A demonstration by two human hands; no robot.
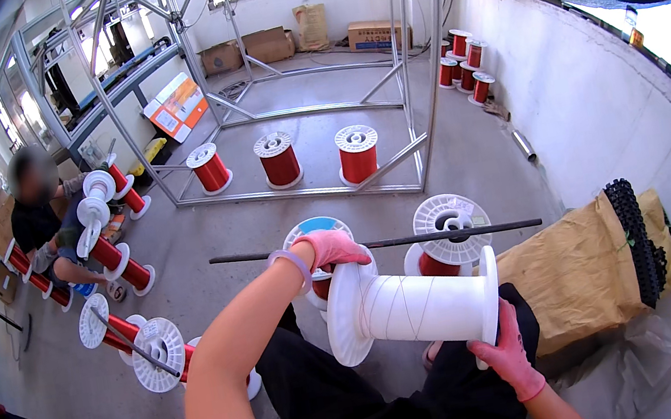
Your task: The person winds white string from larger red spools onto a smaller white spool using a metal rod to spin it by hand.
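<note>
A large white plastic spool [422,310] lies sideways over my lap, with a few thin strands of wire loosely crossing its nearly bare barrel. My left hand [333,249], in a pink glove, is closed at the top of its left flange. Lower down, my right hand [512,353], also gloved in pink, grips the edge of the right flange. Just beyond the spool, a dark rod [376,245] runs crosswise above two upright spools. One is a red wire spool [450,222] with a white flange; the other spool [317,228] is partly hidden by my left hand.
Three red wire spools [280,165] stand along a metal frame [297,191] ahead. Left, another person [48,220] sits beside more spools; a rod [135,342] lies over the nearer spools [158,353]. Brown sacking [560,270] with black ribbed edging is at right. More spools [466,62] line the right wall.
</note>
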